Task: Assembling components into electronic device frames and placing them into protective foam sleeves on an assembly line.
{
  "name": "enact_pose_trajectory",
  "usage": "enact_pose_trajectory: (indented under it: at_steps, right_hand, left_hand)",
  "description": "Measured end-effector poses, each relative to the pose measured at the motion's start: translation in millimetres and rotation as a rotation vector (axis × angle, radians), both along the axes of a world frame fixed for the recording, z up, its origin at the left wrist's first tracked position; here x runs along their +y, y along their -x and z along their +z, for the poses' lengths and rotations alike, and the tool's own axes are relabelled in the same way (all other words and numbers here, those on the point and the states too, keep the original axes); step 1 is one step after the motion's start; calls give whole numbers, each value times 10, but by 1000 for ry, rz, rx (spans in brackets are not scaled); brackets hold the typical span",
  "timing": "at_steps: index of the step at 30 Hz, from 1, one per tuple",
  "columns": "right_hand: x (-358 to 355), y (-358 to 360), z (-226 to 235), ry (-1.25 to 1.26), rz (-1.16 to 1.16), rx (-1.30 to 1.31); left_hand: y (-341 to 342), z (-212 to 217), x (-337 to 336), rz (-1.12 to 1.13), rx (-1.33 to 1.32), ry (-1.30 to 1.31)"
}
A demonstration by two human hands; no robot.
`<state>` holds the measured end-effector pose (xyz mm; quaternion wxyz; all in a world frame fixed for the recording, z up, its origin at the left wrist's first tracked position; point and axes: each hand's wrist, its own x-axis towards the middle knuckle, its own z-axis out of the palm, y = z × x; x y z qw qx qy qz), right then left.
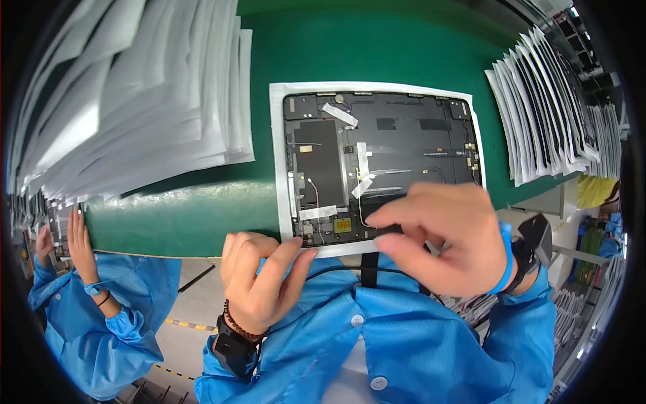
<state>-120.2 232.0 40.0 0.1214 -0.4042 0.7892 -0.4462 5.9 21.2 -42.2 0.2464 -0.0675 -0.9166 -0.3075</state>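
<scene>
A black tablet housing (404, 145) lies open on a white padded sleeve (277, 135), its inside facing up. Strips of white tape (317, 213) hold thin cables down in it. At the housing's near left corner, my left hand (259, 273) pinches the edge between thumb and forefinger. My right hand (444, 236) hovers over the near edge, thumb and forefinger apart. Its forefinger tip is close to the end of a thin white cable (361, 207). The palm and other fingers hide the housing's near right part.
The green tabletop (363, 47) carries a tall stack of white sleeves (168, 101) at left and a row of filled sleeves (538, 114) at right. A co-worker's hands (81, 246) rest by the far left edge. A black cord (343, 268) runs along the front.
</scene>
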Motion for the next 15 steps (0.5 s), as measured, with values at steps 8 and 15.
enact_pose_trajectory:
  at_steps: [8, 15]
  right_hand:
    - [215, 455, 55, 186, -253, -511]
    - [89, 655, 167, 259, -172, -609]
  left_hand:
    - [-73, -176, -73, -33, -79, -20]
    - [-5, -177, -83, -55, -81, 19]
